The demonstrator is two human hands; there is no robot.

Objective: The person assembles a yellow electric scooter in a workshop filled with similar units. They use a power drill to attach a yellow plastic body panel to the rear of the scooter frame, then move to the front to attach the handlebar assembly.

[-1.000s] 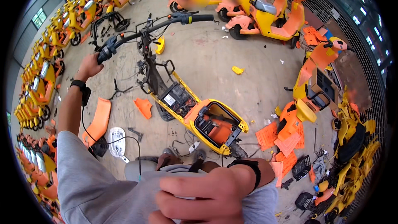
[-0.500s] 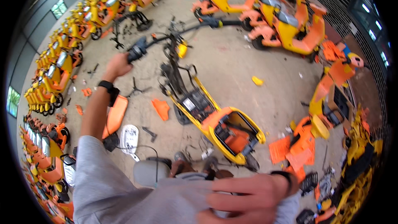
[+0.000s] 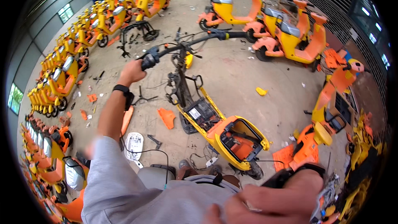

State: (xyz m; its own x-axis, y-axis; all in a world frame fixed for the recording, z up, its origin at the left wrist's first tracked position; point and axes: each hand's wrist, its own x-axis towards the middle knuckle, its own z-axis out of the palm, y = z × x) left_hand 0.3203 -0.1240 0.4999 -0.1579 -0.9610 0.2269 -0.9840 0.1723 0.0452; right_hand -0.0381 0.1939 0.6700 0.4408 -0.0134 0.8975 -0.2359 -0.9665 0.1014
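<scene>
My left hand (image 3: pixel 132 73) is closed around the left end of a black handlebar (image 3: pixel 199 40). The handlebar belongs to a stripped scooter frame (image 3: pixel 207 112) with bare black tubing at the front. Yellow side rails and an orange-and-yellow rear body (image 3: pixel 217 132) remain on it, with an open seat compartment. My right hand (image 3: pixel 269 203) is close to the camera, in front of my grey shirt. Its fingers are bent and blurred, and whether they hold anything is hidden. A black object (image 3: pixel 278 179) shows beside that hand; its kind is unclear.
A grey stool seat (image 3: pixel 155 177) stands by my feet. White panel (image 3: pixel 134 146), orange piece (image 3: pixel 166 118), yellow piece (image 3: pixel 261 91) and cables lie on the floor. Rows of yellow scooters (image 3: pixel 62 76) line the left; more scooters (image 3: pixel 290 37) and loose parts are at right.
The view has shifted, so the scooter frame sits slightly lower and further right. My left hand keeps its hold on the handlebar. My right hand has moved rightward and its spread fingers have bent.
</scene>
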